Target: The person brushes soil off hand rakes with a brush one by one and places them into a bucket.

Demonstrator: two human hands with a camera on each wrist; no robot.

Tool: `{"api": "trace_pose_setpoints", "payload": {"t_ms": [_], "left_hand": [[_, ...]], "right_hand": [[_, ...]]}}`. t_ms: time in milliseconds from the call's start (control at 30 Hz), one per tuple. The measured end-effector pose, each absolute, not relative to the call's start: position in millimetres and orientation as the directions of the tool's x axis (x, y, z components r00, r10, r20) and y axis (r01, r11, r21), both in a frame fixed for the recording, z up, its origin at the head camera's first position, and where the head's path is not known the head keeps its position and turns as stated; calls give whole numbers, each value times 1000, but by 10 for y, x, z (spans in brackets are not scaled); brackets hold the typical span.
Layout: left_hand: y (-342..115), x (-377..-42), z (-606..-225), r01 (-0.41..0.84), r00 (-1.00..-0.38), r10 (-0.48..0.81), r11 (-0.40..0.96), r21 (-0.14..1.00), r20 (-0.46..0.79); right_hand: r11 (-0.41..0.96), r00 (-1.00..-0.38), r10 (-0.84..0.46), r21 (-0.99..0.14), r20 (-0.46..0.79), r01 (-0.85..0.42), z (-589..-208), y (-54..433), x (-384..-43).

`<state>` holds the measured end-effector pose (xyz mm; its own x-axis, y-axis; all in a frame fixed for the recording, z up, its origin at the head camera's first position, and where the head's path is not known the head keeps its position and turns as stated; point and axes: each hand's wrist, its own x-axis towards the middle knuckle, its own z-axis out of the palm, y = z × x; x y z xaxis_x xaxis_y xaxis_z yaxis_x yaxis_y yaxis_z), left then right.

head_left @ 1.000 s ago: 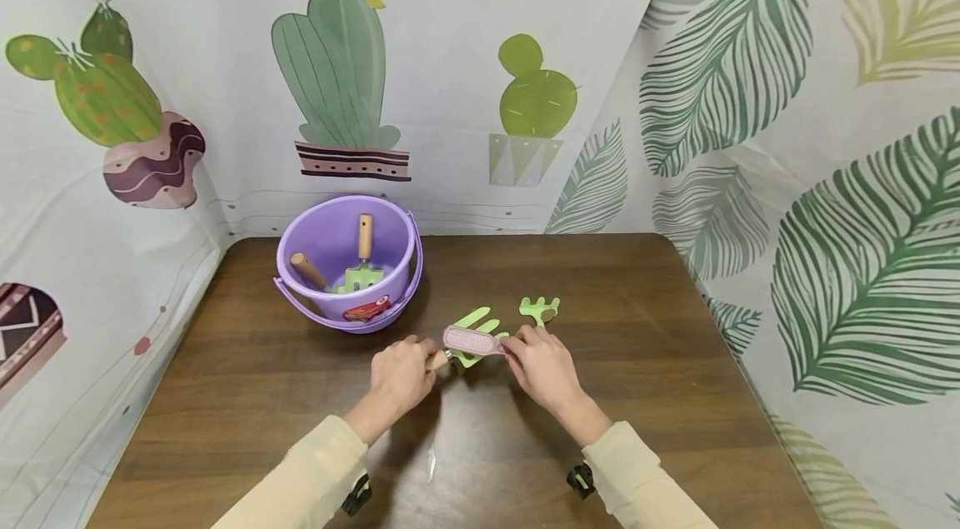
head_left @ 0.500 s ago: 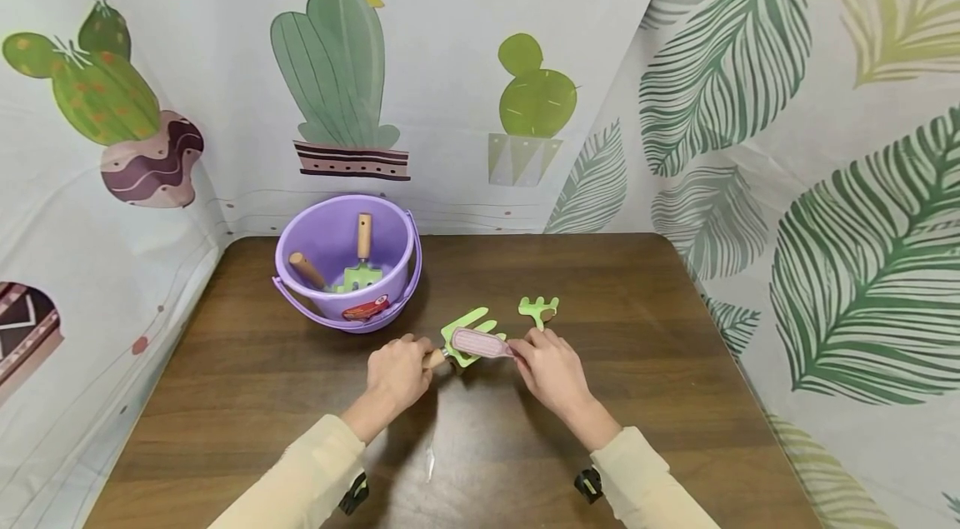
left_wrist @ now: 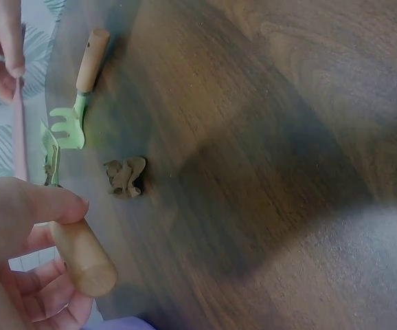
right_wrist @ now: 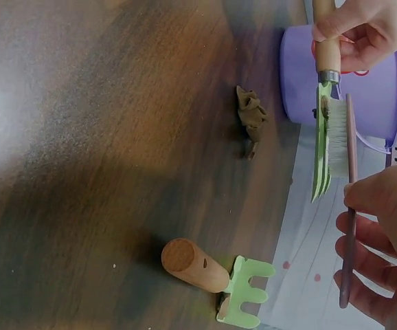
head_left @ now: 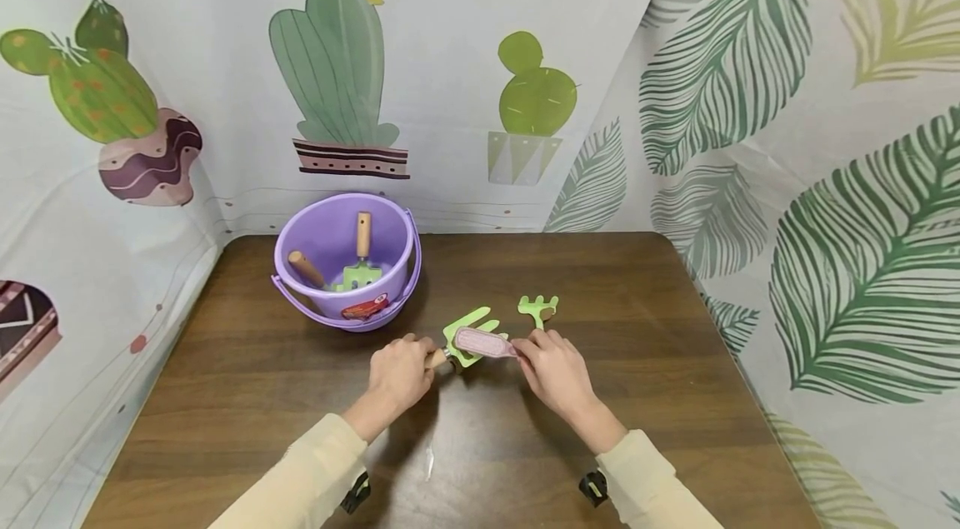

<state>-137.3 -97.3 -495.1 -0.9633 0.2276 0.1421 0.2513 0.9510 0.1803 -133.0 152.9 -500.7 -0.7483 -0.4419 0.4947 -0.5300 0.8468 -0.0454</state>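
Observation:
My left hand (head_left: 401,371) grips the wooden handle of a green hand fork (head_left: 472,316), holding it above the table with the tines pointing away to the right. A pink brush (head_left: 482,342) is pinched by its thin handle in my right hand (head_left: 558,371). In the right wrist view, its white bristles (right_wrist: 338,141) face the fork's green head and touch it, near a dark brown smear at the base of the tines. Below, a crumpled brown lump (right_wrist: 252,117) lies on the table; the left wrist view shows this lump (left_wrist: 125,177) too.
A small green rake (head_left: 536,308) with a wooden handle and a brown patch lies beyond my right hand. At the back left stands a purple bucket (head_left: 337,308) holding two wooden-handled tools. A small clear scrap (head_left: 430,462) is on the table near the front.
The brush has slid slightly to the right across the fork head, and my right hand has shifted right with it. My left hand and the fork have stayed nearly in place.

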Motion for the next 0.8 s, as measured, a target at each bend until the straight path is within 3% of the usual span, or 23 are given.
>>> {"api": "trace_pose_setpoints", "payload": {"t_ms": [800], "left_hand": [[-950,-1394,-4940,247,-963,224,956,161,152]], "right_hand": [[835,-765,-456,-80,455,-545,-4914,1375,-1347]]}}
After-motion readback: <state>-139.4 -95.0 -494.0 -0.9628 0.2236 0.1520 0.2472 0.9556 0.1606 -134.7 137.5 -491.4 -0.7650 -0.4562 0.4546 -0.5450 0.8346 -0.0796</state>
